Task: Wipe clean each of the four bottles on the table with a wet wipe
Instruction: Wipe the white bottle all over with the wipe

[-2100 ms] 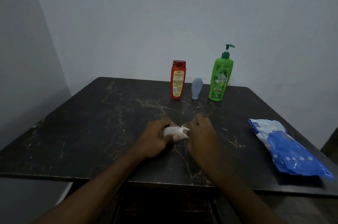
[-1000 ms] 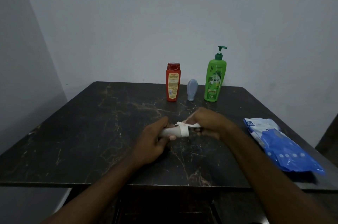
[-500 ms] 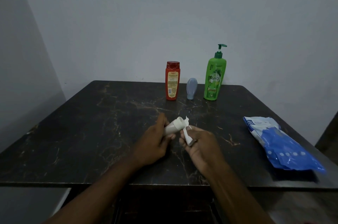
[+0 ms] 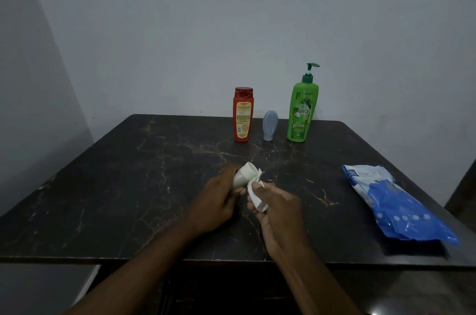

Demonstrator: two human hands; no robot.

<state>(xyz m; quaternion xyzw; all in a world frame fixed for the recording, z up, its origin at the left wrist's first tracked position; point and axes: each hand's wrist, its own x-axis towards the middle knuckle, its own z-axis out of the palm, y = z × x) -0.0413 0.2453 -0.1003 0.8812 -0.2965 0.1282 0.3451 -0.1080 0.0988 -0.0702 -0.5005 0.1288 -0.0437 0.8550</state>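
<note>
Four bottles on one dark, marble-veined table [image 4: 128, 186], with a plain pale wall behind.

1. White bottle [image 4: 243, 176]: centre of the frame, tilted with its round end towards the upper right. The left hand [image 4: 219, 201] grips it, fingers curled round its body.
2. Wet wipe [image 4: 255, 195]: white and crumpled, just right of and below the white bottle. The right hand [image 4: 280, 209] pinches it between thumb and bent fingers. Its upper edge touches the bottle's end.
3. Red bottle [image 4: 243, 115]: upright at upper centre, near the far table edge, with a yellow label facing the camera.
4. Blue-grey bottle [image 4: 269, 125]: small, standing on its cap just right of the red one and apart from it.
5. Green pump bottle [image 4: 302, 108]: upright, the tallest, right of the blue-grey one. Its pump head points right.
6. Blue and white wipes pack [image 4: 396, 206]: lying flat at the right of the frame, well apart from both hands.
</note>
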